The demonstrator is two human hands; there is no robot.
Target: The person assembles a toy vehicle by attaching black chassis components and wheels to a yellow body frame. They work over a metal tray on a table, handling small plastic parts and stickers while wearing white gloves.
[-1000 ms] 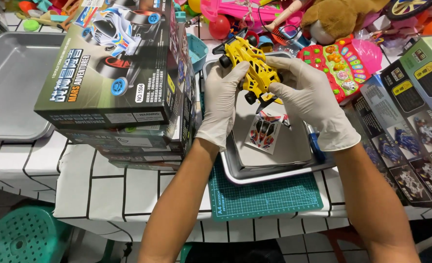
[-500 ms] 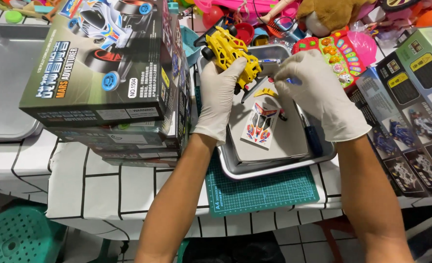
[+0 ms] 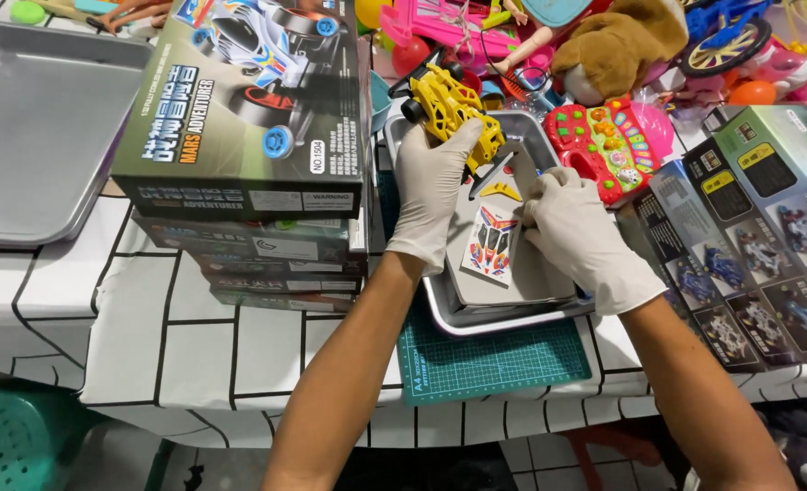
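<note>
A: Over the far rim of the metal tray (image 3: 440,314), yellow toy car (image 3: 451,111) sits in the left hand (image 3: 433,186). White glove, fingers closed around its rear end, black wheels facing away.

B: Right hand (image 3: 572,227)?

A: Also gloved. Fingers curled down onto the grey sheet (image 3: 522,273) lying in the tray, fingertips beside the sticker sheet (image 3: 490,244). Cannot tell whether anything is pinched under them.

B: Under the tray?

A: Green cutting mat (image 3: 494,359), on the counter (image 3: 240,355) with its white covering and black grid lines.

B: Surroundings?

A: Left of the hands, stack of toy-car boxes (image 3: 258,136), touching the tray's side. Beyond that, a second empty-looking steel tray (image 3: 31,136). Right, flattened box panels (image 3: 758,227) printed with cars. Far side: red toy keyboard (image 3: 603,145), brown plush animal (image 3: 622,41), pink plastic toys (image 3: 440,23).
</note>
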